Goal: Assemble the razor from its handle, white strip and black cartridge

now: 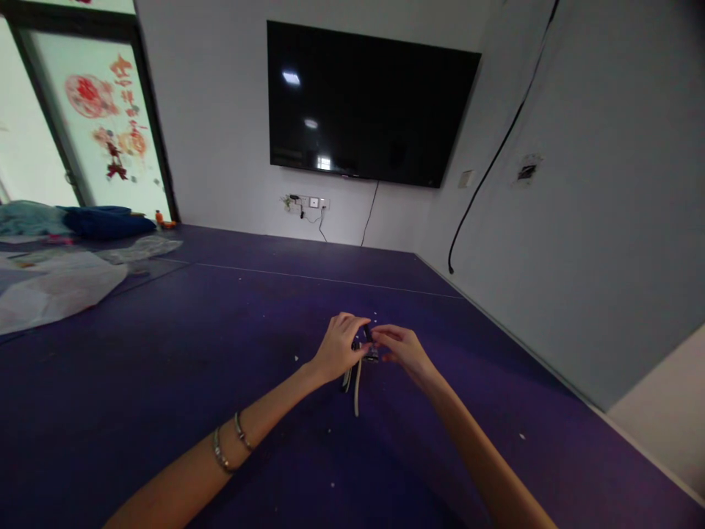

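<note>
Over the middle of the purple surface (275, 426), my left hand (338, 349) is closed, with thumb and fingertips gripping a small dark piece (368, 334). From the other side my right hand (405, 349) pinches at the same piece, its thumb and forefinger close together. Just below the fingers sits a small dark block with lighter edges (372, 355); its kind is too small to make out. Pale, cord-like strips (358, 393) and a dark one hang or lie beneath my left hand. Part of these things is hidden behind the fingers.
Small white scraps (297, 358) dot the surface. At the far left lie clear plastic sheeting (66, 290) and blue cloth (107, 220). A black cable (490, 169) hangs along the right wall. A television (369, 103) is mounted on the back wall above sockets (313, 202).
</note>
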A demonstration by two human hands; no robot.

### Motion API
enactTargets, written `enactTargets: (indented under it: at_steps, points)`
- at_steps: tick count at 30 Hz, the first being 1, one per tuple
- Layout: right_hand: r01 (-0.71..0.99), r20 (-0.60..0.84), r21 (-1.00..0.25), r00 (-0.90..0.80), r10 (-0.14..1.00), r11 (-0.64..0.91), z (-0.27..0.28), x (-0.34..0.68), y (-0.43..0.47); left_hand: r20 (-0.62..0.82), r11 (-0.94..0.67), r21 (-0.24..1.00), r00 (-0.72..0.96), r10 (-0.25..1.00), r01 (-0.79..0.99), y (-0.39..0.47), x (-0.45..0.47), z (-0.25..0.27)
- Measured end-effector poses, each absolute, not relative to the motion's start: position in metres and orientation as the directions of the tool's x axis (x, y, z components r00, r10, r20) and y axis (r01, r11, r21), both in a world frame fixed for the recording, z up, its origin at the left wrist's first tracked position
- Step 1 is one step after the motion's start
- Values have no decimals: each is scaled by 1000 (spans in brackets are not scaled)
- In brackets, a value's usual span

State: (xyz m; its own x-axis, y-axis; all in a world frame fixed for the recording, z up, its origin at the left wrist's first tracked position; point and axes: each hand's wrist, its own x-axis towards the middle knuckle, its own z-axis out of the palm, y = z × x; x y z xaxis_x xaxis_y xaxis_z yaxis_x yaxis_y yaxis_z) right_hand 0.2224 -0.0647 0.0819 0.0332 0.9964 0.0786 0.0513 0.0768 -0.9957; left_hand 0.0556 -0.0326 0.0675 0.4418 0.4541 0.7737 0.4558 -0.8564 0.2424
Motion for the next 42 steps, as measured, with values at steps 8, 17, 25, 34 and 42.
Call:
enactTargets:
  at_steps: [8, 17, 25, 34, 42]
  points:
    - [-21, 64, -998, 8, 998, 65, 81, 221, -68, 788, -856, 227, 428, 442, 464, -39, 57, 66]
    - [60, 79, -995, 56, 995, 75, 83, 221, -66, 790, -863, 231, 431, 437, 450, -39, 56, 64]
    - [158, 160, -977, 81, 984, 146, 87, 230, -64, 791, -871, 314, 402, 460, 378, -35, 56, 59]
    - [179, 162, -973, 60, 985, 149, 88, 233, -63, 764, -874, 305, 451, 462, 379, -28, 53, 57]
    - [188, 186, -967, 43, 982, 175, 82, 236, -58, 742, -864, 310, 467, 481, 398, -23, 49, 56]
